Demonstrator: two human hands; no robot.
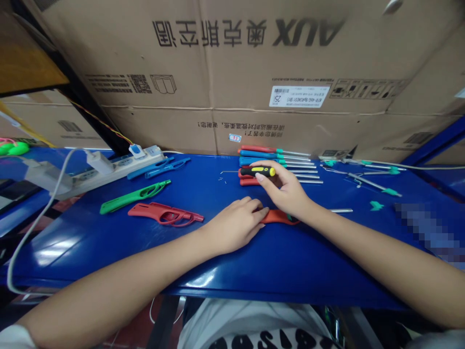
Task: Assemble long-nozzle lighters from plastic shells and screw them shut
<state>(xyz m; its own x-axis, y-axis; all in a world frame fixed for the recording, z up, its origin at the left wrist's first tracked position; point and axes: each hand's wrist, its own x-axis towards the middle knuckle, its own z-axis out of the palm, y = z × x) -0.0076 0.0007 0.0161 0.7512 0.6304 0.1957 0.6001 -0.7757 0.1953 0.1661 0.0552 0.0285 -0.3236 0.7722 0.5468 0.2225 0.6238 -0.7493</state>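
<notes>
My right hand (pixel 281 186) is closed around a black and yellow screwdriver (pixel 259 171). Its thin shaft points left, with the tip close to several tiny screws (pixel 221 177) on the blue table. Below it, my left hand (pixel 241 220) has its fingers on the end of an orange-red gas lighter (pixel 279 216) lying on the table. A metal tube (pixel 341 211) shows beyond my right wrist, in line with that lighter. Part of the lighter is hidden under my right forearm. Behind my right hand lies a row of red and blue lighters (pixel 257 154) with metal tubes.
Left of my hands lie red (pixel 160 213), green (pixel 134 196) and blue (pixel 167 167) lighter shells. A white power strip (pixel 119 169) with plugs and cables stands at the left. Metal tubes with teal parts (pixel 374 184) lie at the right. A large cardboard box (pixel 232 97) walls the back.
</notes>
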